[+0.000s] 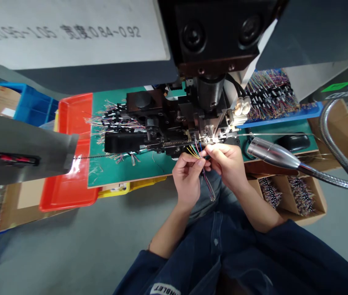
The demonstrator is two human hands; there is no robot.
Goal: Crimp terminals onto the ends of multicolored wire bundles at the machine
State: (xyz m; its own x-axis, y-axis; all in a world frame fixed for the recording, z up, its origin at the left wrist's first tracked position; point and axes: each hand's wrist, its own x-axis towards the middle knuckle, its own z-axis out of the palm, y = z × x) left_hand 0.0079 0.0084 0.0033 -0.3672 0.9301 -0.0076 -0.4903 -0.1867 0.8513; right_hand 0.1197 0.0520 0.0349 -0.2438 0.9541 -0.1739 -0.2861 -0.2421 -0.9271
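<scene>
while the left hand [187, 180] and right hand [224, 166] pinch a bundle of thin multicoloured insulated wires [207, 184] between their fingertips, just in front of a black metal crimping press [174, 131], the wires look light and limp, best held close to their ends.

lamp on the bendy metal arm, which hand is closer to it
Right. The right hand is just left of the lamp, not touching it. The left hand is farther away, beyond the right hand. Both hands hold the coloured wires.
</scene>
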